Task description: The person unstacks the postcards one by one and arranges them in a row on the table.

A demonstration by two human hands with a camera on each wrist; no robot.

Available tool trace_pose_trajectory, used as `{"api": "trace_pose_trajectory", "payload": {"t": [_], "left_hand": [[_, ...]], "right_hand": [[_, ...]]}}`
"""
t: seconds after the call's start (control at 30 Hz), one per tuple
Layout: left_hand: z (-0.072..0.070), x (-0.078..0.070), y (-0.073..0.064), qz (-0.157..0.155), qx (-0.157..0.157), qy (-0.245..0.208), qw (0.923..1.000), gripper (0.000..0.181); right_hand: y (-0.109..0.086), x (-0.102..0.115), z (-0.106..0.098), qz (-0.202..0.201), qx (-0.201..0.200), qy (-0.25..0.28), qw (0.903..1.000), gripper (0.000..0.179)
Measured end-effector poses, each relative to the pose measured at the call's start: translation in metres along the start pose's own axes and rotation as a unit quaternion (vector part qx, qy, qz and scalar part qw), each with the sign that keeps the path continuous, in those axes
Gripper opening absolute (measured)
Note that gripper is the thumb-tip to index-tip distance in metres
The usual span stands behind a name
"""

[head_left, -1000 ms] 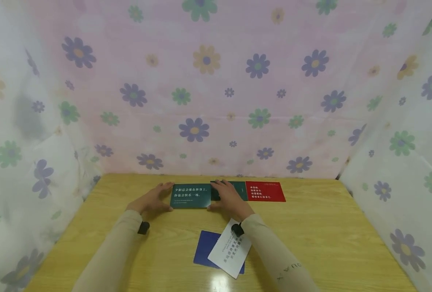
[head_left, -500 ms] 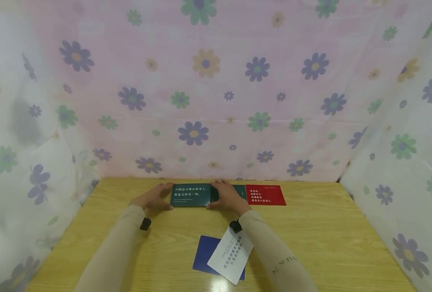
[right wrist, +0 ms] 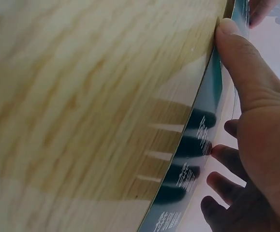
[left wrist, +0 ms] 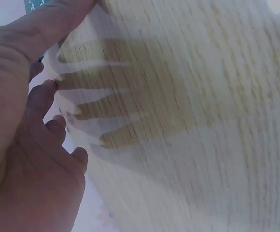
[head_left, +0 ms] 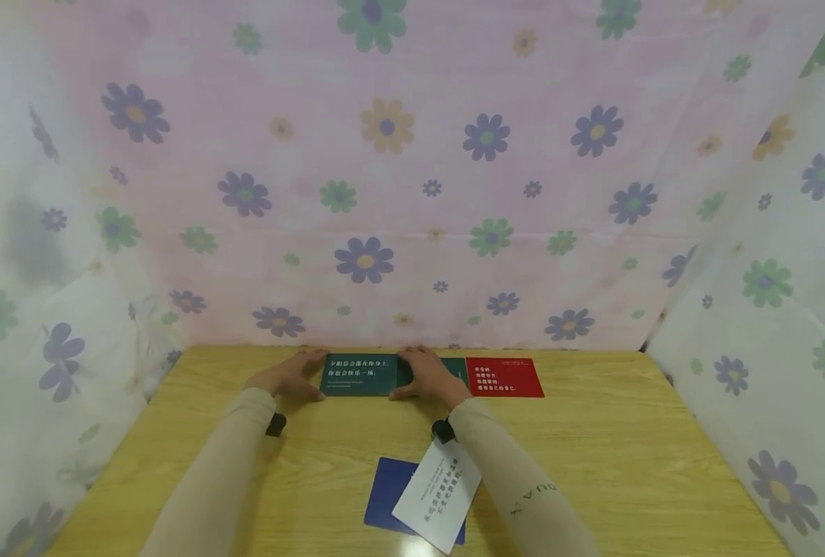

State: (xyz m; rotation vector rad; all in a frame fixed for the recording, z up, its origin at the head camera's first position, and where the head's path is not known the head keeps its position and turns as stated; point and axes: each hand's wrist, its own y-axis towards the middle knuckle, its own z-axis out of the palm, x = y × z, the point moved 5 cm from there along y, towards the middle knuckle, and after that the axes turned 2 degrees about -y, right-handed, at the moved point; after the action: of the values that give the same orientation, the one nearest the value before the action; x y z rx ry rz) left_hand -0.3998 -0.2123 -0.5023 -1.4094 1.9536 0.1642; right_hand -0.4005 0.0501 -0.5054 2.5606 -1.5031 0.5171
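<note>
A dark green card with white print lies flat at the back of the table. My left hand frames its left end, the thumb near the front corner and a finger near the back one. At its right end, my right hand reaches over a second dark green card, thumb at the near edge. Part of that second card is hidden under the hand. A red card continues the row on the right. The left wrist view shows the fingers spread apart, lightly bent.
Nearer the front of the wooden table, a white printed card overlaps a blue card, close by the right forearm. Flower-patterned cloth hangs behind the table and on both sides.
The left green card has shifted back a little between both hands and now sits level with the red card. The head view has tilted slightly up.
</note>
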Motion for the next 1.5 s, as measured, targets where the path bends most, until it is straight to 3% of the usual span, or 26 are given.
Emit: {"api": "trace_pose_trajectory", "payload": {"t": [0.4,0.77,1.0,1.23,1.4,1.5], "left_hand": [[0.000,-0.005,-0.001,-0.037,0.030,0.038,0.9982,0.096],[0.003,-0.002,-0.003,-0.033,0.031,0.069,0.9966,0.091],[0.005,-0.002,-0.004,-0.022,0.024,0.060,0.9976,0.089],[0.007,-0.005,-0.007,0.014,0.004,0.047,0.9988,0.085],[0.015,-0.014,-0.013,0.082,-0.051,0.052,0.9940,0.084],[0.026,-0.021,-0.020,0.115,-0.071,0.055,0.9893,0.081]], "right_hand": [[0.005,-0.004,0.007,0.023,0.016,0.002,0.9996,0.091],[0.005,-0.004,0.009,0.032,0.024,-0.020,0.9990,0.092],[0.004,-0.002,0.008,0.029,0.017,-0.018,0.9993,0.091],[-0.003,0.006,0.005,0.009,-0.007,-0.037,0.9992,0.092],[-0.020,0.020,-0.004,-0.024,-0.036,-0.025,0.9988,0.085],[-0.040,0.024,-0.009,-0.047,-0.051,0.015,0.9975,0.078]]}}
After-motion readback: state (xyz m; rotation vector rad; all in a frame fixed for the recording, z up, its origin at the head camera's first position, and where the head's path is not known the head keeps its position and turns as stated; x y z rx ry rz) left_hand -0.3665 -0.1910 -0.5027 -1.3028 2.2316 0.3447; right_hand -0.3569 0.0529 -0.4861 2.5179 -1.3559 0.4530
